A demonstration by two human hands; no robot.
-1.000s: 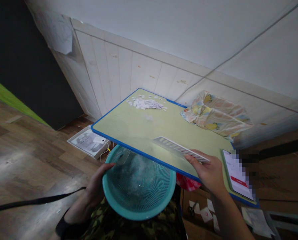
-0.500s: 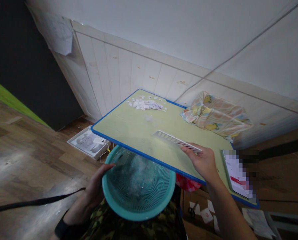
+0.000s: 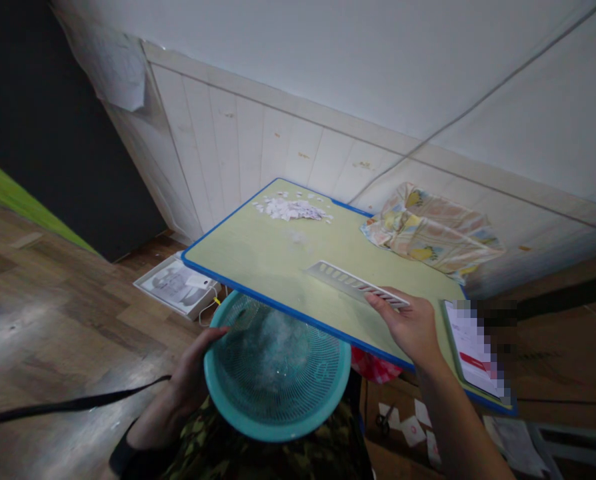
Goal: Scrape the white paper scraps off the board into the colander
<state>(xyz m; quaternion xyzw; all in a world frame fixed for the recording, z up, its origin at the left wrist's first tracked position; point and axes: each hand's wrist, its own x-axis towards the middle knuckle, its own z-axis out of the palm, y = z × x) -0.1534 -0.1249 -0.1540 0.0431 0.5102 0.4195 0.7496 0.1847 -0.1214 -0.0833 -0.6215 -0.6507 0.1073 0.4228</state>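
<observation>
Slotted white strip [image 3: 345, 283], pinched at one end in right hand [image 3: 412, 327], over the surface [image 3: 248, 257] toward its near edge; presumably light, stiff, best held there. Below: teal basket [image 3: 278, 407], rim clasped by left hand [image 3: 195, 363].

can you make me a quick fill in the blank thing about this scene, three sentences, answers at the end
1. The left hand holds the turquoise basket, and the person's ____ holds the white slotted strip.
2. The tabletop is edged all round in ____.
3. In the picture, the heap of paper scraps lies to the ____ of the patterned cloth.

Missing words: right hand; blue; left
</observation>
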